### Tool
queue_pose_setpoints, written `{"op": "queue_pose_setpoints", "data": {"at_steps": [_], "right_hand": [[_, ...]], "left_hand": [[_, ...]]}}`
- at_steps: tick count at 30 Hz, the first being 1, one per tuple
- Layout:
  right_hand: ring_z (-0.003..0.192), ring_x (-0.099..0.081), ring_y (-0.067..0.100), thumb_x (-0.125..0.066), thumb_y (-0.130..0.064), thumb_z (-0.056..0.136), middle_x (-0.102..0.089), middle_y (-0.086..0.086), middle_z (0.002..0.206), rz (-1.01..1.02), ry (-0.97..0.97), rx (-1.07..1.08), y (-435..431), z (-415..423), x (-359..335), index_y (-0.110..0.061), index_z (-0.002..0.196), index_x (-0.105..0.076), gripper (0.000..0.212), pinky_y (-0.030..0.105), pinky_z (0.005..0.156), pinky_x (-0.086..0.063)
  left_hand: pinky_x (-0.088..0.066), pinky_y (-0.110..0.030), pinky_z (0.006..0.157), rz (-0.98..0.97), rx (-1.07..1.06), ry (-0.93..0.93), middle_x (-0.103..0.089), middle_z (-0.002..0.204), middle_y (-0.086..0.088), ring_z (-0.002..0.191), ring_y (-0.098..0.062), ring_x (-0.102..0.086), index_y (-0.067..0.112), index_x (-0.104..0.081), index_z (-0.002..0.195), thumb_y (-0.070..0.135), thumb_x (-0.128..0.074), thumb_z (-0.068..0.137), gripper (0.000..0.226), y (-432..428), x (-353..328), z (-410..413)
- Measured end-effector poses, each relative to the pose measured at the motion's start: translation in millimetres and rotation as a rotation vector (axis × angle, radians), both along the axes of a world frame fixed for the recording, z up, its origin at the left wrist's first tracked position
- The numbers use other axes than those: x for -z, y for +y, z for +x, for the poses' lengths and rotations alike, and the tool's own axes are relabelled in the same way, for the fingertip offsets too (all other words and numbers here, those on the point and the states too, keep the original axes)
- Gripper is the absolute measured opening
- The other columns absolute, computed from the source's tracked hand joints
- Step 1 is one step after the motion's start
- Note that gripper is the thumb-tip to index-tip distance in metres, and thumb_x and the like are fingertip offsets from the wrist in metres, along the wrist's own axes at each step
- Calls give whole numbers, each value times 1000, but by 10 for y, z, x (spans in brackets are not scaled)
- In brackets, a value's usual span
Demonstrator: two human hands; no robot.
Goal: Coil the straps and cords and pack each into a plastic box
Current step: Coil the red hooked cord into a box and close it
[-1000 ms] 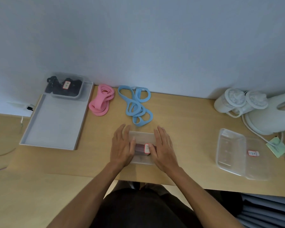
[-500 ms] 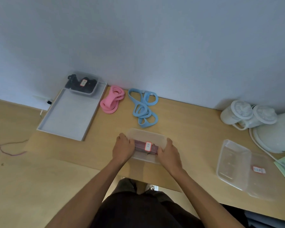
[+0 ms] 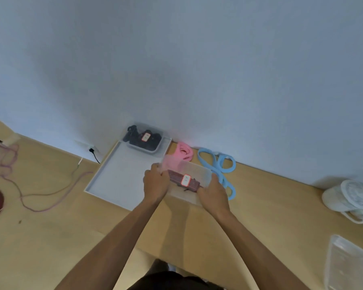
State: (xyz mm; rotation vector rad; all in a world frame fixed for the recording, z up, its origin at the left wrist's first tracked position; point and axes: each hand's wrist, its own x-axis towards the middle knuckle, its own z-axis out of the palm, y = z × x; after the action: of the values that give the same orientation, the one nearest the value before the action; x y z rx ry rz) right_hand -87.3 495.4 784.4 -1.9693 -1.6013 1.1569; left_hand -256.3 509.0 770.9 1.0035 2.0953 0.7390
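The left hand (image 3: 155,185) and right hand (image 3: 213,192) are gripping opposite ends of the packed box (image 3: 195,170), probably to set it on the tray (image 3: 117,174).

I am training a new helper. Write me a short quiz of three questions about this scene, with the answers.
1. True or false: the left hand and the right hand both grip the clear box with the dark red coil.
2. Which loose strap lies nearer the grey tray: A) pink strap, B) blue strap?
3. Fill in: the packed box in the tray holds ____ straps.
Key: 1 true; 2 A; 3 black.
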Motion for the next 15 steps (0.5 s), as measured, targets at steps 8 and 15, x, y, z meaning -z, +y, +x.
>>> {"op": "queue_pose_setpoints", "data": {"at_steps": [8,15], "right_hand": [[85,-50,12,-52,-10,87,-52,-3,100,52,52,-86,885,-1052,-168,-11,127,-41,41,21,62,-37],[72,-63,20,-60,-12,81,-64,7,86,17,28,-96,1426,-1677,-100,-10,118,-43,41,32,61,-56]], "left_hand": [[-47,-30,71,123,-228,-94,-55,112,-11,100,-27,-56,9,-45,118,18,-56,90,32,757,-287,-986],[-49,-41,92,78,-217,-75,-40,128,-16,105,-32,-54,12,-40,135,23,-62,85,56,1199,-195,-1589]]}}
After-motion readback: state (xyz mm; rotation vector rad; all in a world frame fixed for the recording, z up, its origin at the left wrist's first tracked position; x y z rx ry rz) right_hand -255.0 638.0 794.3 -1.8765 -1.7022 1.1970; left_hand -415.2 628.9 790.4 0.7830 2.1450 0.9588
